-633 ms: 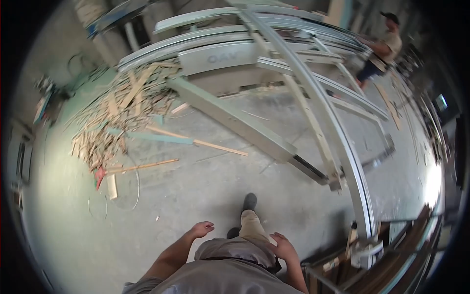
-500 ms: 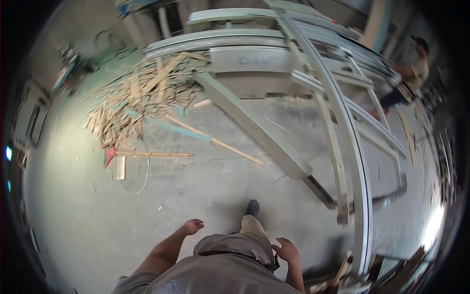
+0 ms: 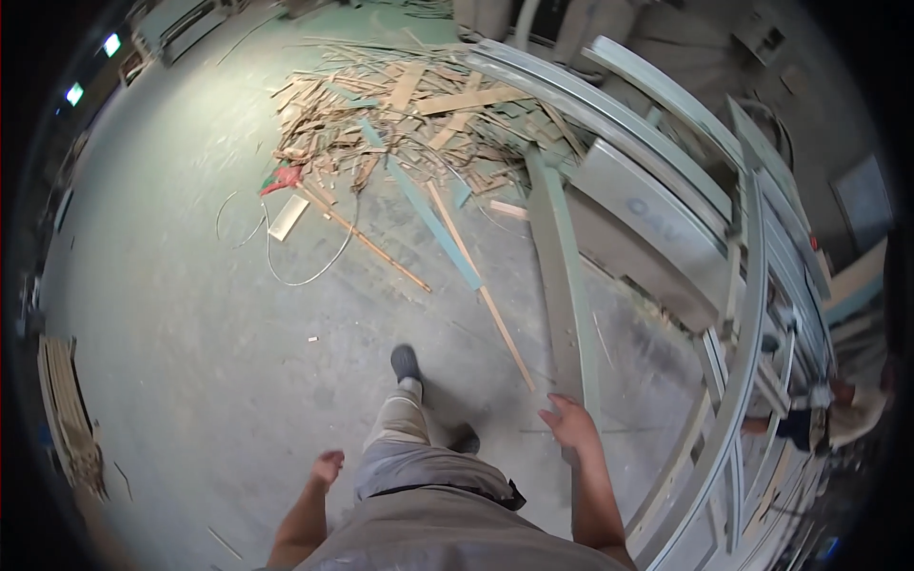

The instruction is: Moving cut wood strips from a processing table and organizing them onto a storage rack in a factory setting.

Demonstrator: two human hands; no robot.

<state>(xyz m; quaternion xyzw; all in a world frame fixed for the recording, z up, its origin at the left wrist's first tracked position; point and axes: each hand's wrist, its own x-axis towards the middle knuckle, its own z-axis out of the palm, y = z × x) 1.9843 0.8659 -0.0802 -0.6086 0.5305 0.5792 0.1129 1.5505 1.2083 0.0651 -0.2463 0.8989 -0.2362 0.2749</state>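
My left hand (image 3: pixel 328 467) hangs over the bare floor beside my hip, its fingers loosely bent and nothing in them. On the other side, my right hand (image 3: pixel 569 422) reaches forward with fingers apart, also holding nothing. In the picture it overlaps the near end of a long grey-green beam (image 3: pixel 564 276); I cannot tell whether they touch. A thin wooden strip (image 3: pixel 503 333) lies on the floor just ahead of that hand, in line with a pale blue strip (image 3: pixel 433 224).
A heap of wood scraps (image 3: pixel 409 105) covers the far floor. Near it lie a long stick (image 3: pixel 381 257) with a red-green end and a bent wire (image 3: pixel 309 283). Metal frames (image 3: pixel 752 314) stand at right, a person (image 3: pixel 852 419) beside them. Stacked strips (image 3: pixel 69 409) lie at left.
My view has turned left and I have stepped forward, so the scrap heap and beam sit more centrally. My right hand has swung forward; my left has drawn back.
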